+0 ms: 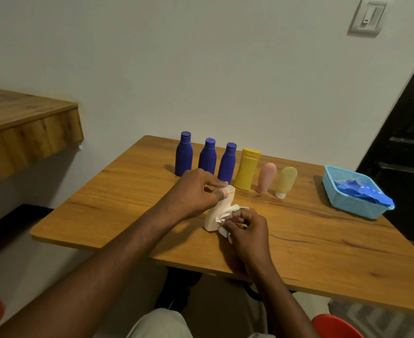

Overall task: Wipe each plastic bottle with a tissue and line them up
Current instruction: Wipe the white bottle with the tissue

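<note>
Three blue bottles [207,157], yellow bottle [247,169].

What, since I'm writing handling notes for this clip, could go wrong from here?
1. The left hand pinches the cream bottle only at its top; strokes of the tissue in the right hand might tip or twist it loose.
2. The third blue bottle stands just behind the left hand, so a bump could topple it into the yellow bottle.

pale wall [201,57] – light switch [368,17] | wooden table [323,240] | black door [408,142]

Left hand [196,191], right hand [247,231] and forearms [118,254] bare; pale beige trousers [162,324].
</note>
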Motion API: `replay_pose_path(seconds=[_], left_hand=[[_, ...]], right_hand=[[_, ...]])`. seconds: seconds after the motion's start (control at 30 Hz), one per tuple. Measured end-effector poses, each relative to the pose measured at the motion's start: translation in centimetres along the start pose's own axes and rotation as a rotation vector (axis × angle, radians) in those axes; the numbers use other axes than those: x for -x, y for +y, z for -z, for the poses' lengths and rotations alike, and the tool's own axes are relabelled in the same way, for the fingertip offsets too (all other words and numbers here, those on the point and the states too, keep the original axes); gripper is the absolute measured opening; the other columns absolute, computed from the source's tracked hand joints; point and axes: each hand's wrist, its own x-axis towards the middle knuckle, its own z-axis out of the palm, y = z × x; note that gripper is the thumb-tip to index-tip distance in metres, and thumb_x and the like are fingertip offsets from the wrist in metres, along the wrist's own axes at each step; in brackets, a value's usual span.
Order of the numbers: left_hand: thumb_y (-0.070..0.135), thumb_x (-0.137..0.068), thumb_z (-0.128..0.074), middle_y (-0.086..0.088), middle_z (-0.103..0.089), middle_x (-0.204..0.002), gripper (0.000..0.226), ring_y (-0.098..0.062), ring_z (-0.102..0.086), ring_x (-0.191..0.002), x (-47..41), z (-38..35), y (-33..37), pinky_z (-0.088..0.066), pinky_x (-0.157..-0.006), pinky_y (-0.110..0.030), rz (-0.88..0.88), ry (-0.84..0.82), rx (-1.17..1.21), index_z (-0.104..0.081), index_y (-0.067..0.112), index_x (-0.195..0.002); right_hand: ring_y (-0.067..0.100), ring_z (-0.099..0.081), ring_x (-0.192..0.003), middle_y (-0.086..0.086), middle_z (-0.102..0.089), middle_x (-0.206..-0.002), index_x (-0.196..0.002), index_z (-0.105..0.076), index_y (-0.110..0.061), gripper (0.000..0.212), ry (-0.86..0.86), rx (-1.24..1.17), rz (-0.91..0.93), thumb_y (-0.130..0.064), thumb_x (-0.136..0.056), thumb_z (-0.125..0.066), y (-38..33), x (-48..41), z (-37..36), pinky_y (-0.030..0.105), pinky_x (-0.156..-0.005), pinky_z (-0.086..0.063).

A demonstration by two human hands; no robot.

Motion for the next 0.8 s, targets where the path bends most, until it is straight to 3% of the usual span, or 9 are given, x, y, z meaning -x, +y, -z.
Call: replay_pose_path(seconds=[0.13,0.23,0.37,0.47,0.63,0.73,0.8], left_hand=[[0.025,-0.093,-0.072,0.003,-0.072,-0.127,0.033,-0.01,-0.062,-0.119,0.0,0.1,0.0,-0.051,-0.106,-0.044,-0.011,-0.001,-0.012,-0.074,0.022,-0.126],[0.028,-0.093,-0.072,0.005,-0.072,-0.127,0.032,-0.011,-0.062,-0.121,-0.1,0.0,0.0,-0.049,-0.108,-0.045,-0.005,-0.011,-0.016,-0.074,0.024,-0.125],[0.032,-0.093,-0.073,0.005,-0.072,-0.126,0.032,-0.006,-0.064,-0.114,0.2,0.1,0.0,-0.049,-0.108,-0.044,0.004,-0.012,0.023,-0.074,0.024,-0.124],[0.031,-0.093,-0.073,0.005,-0.072,-0.127,0.033,-0.004,-0.065,-0.11,0.5,0.1,0.3,-0.05,-0.107,-0.042,0.001,-0.005,0.034,-0.074,0.024,-0.125],[0.027,-0.093,-0.073,0.004,-0.072,-0.127,0.033,-0.002,-0.064,-0.108,1.0,0.2,0.7,-0.049,-0.104,-0.031,0.001,-0.002,0.038,-0.074,0.023,-0.125],[0.025,-0.094,-0.073,0.002,-0.071,-0.129,0.034,-0.003,-0.062,-0.108,1.1,0.1,0.9,-0.048,-0.092,-0.02,-0.017,0.002,0.017,-0.073,0.021,-0.127],[0.026,-0.094,-0.072,0.002,-0.071,-0.13,0.034,-0.003,-0.061,-0.109,1.3,0.1,1.0,-0.047,-0.093,-0.02,-0.016,0.007,0.027,-0.072,0.021,-0.127]], right_hand=[[0.015,-0.068,-0.095,-0.002,-0.073,-0.095,-0.089,-0.074,-0.015,0.017,0.011,-0.097,0.223,0.001,-0.087,-0.071,-1.6,-0.3,-0.3,0.025,-0.079,-0.056],[0.013,-0.066,-0.094,-0.002,-0.07,-0.096,-0.088,-0.072,-0.015,0.019,0.016,-0.014,0.293,0.004,-0.085,-0.071,-1.3,0.0,-0.4,0.024,-0.078,-0.055],[0.005,-0.06,-0.08,-0.008,-0.064,-0.083,-0.072,-0.067,-0.025,0.035,-0.05,0.218,0.208,0.009,-0.078,-0.071,0.9,0.0,0.2,0.021,-0.068,-0.045],[0.005,-0.06,-0.08,-0.008,-0.065,-0.085,-0.076,-0.07,-0.022,0.03,-0.066,0.274,0.172,0.007,-0.077,-0.071,1.0,-0.1,0.1,0.024,-0.069,-0.05],[0.004,-0.063,-0.094,-0.006,-0.068,-0.099,-0.097,-0.068,-0.017,0.023,0.162,0.081,0.235,0.004,-0.09,-0.064,-1.0,0.3,0.2,0.012,-0.077,-0.051],[0.0,-0.064,-0.096,-0.009,-0.07,-0.101,-0.104,-0.068,-0.015,0.023,0.211,-0.011,0.221,0.004,-0.092,-0.063,-2.3,-0.2,0.0,0.008,-0.077,-0.05],[-0.002,-0.064,-0.092,-0.011,-0.07,-0.097,-0.1,-0.069,-0.017,0.025,0.198,-0.029,0.174,0.006,-0.091,-0.062,-2.3,0.1,-0.2,0.007,-0.075,-0.049]])
